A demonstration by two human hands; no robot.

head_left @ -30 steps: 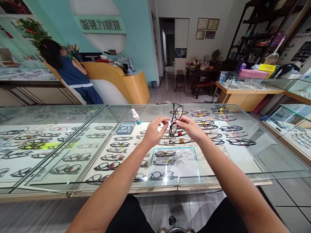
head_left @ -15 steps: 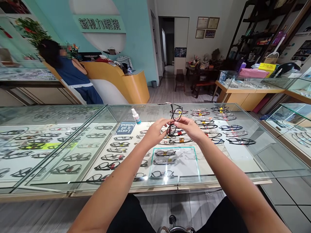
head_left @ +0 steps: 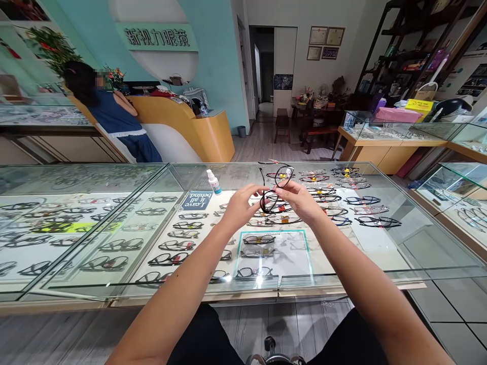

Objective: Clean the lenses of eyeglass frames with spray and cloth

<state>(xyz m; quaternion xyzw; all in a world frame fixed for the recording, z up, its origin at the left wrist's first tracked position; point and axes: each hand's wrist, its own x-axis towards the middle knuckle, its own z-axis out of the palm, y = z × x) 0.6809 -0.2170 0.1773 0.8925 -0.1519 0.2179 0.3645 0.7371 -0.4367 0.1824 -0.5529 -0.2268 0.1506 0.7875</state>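
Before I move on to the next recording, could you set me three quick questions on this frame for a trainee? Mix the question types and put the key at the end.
1. Open: what is the right hand gripping?
2. True or false: the white bottle is farther left than the left hand.
3. Multiple choice: what colour is the edging of the bordered card that shows below the hands in the picture? A) red B) teal C) black

Key
1. A pair of black eyeglasses.
2. True.
3. B.
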